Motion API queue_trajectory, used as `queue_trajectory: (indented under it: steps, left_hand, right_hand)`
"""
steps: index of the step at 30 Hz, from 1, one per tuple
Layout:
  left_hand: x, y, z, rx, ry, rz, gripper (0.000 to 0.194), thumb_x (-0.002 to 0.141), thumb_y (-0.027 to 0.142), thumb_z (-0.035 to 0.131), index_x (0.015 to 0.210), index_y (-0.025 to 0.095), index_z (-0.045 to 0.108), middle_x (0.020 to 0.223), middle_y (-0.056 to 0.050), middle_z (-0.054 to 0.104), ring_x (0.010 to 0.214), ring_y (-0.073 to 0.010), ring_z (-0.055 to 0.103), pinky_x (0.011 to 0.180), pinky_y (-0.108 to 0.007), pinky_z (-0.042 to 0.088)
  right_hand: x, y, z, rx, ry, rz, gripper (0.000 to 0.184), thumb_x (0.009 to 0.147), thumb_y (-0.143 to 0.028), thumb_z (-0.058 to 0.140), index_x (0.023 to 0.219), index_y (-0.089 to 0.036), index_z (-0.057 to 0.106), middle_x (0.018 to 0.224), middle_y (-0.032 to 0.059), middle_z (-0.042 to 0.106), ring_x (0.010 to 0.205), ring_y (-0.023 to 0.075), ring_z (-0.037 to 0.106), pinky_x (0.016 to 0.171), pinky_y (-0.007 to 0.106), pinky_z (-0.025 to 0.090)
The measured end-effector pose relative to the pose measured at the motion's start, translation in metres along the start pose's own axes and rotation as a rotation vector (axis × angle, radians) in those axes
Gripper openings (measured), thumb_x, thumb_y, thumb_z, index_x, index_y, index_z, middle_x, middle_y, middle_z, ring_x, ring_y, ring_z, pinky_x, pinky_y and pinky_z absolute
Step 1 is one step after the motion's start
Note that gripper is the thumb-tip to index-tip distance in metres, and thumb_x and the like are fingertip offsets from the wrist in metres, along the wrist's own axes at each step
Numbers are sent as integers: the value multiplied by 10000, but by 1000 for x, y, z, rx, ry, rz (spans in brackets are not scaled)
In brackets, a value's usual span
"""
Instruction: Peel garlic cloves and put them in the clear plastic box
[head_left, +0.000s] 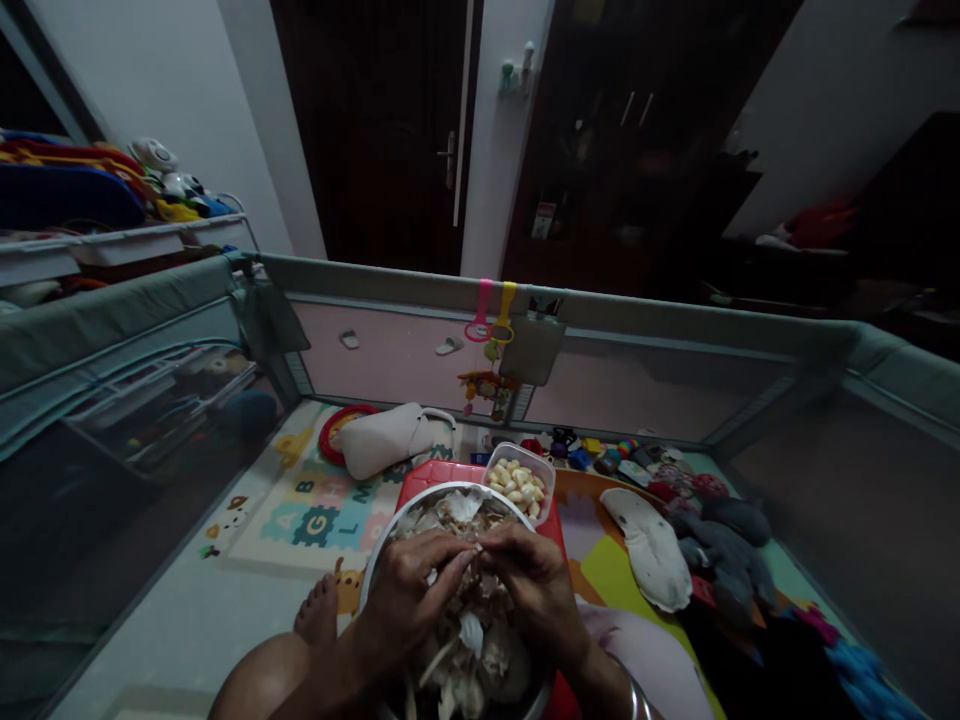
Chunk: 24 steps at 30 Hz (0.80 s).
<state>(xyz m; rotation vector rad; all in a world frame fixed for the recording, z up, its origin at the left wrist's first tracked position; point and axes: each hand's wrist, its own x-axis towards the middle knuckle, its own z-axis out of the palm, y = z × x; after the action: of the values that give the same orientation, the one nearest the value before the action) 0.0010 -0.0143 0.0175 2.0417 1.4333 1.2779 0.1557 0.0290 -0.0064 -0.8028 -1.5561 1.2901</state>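
My left hand (418,578) and my right hand (536,580) meet over a round metal bowl (373,552), fingertips pinched together. Between them a small pale garlic clove (478,548) shows in part; the fingers cover most of it. Papery garlic skins (471,635) and dry stalks fill the bowl below. Just beyond my right hand, a clear plastic container (552,490) holds several peeled garlic cloves (517,482). Bowl and container both rest on a red plastic stool (431,472).
Playpen rails (390,280) with mesh sides surround me. A white bolster-like object (382,440) lies on the letter-patterned mat (285,555). To the right are a white pillow (646,550), a grey plush toy (731,555) and small toys. My bare foot (319,608) is left of the bowl.
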Motion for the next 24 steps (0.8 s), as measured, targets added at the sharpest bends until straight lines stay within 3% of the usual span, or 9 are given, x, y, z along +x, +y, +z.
queue_trajectory:
  steps: [16, 24]
  left_hand:
    - [-3, 0, 3, 48, 10, -19, 161, 782, 108, 456, 711, 148, 595, 667, -34, 649, 624, -147, 618, 587, -229, 465]
    - [-1, 3, 7, 96, -11, -99, 171, 779, 126, 431, 663, 154, 553, 627, -27, 615, 585, -151, 599, 557, -241, 446]
  right_hand:
    - [-3, 1, 2, 32, -44, -63, 91, 705, -127, 643, 718, -206, 686, 683, -2, 657, 615, 129, 576, 585, 211, 468]
    - [1, -7, 2, 142, -36, 123, 81, 666, -131, 670, 703, -199, 695, 645, -9, 664, 613, 124, 585, 594, 195, 458]
